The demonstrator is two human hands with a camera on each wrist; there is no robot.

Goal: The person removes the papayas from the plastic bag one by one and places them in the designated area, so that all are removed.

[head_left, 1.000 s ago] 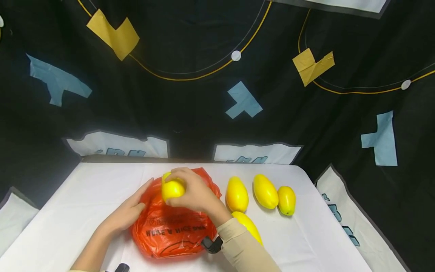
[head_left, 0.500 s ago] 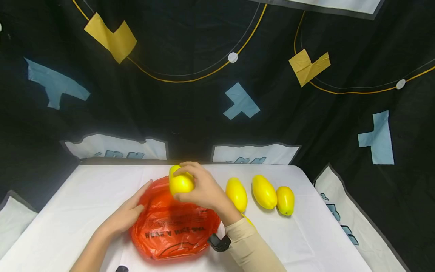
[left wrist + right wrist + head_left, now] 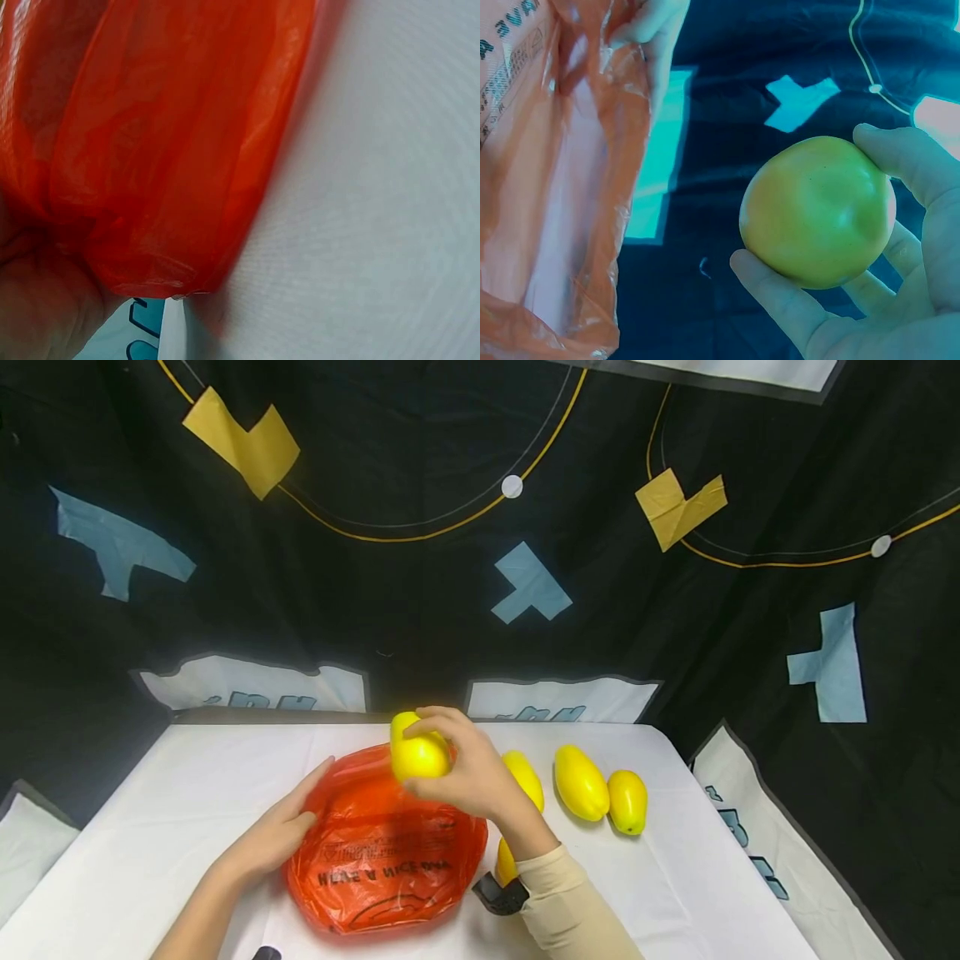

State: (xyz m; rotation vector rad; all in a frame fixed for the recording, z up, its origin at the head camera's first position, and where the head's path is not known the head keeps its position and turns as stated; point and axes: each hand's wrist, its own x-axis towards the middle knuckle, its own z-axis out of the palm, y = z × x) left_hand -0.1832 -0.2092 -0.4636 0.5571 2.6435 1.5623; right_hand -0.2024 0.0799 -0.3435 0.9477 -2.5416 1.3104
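Observation:
My right hand (image 3: 468,768) holds a smooth yellow mango (image 3: 420,755) between thumb and fingers, above the far right part of a red plastic bag (image 3: 375,893). In the right wrist view the mango (image 3: 817,214) shows its rounded end, apart from the bag's opening (image 3: 570,187) at left. My left hand (image 3: 276,835) grips the bag's left side, thumb on the near face. Plastic bunches at that hand in the left wrist view, where most of its fingers are hidden. Printed lettering runs across the bag's front.
Several yellow mangoes lie on the white table to the right: two side by side, a mango (image 3: 581,782) and a smaller one (image 3: 627,802). Another mango (image 3: 525,779) and one more (image 3: 507,862) are partly behind my right arm. A black curtain (image 3: 420,610) hangs behind the table.
My right hand has moved right and up with the mango, from over the middle of the bag to its far right edge. My left hand keeps its hold on the bag.

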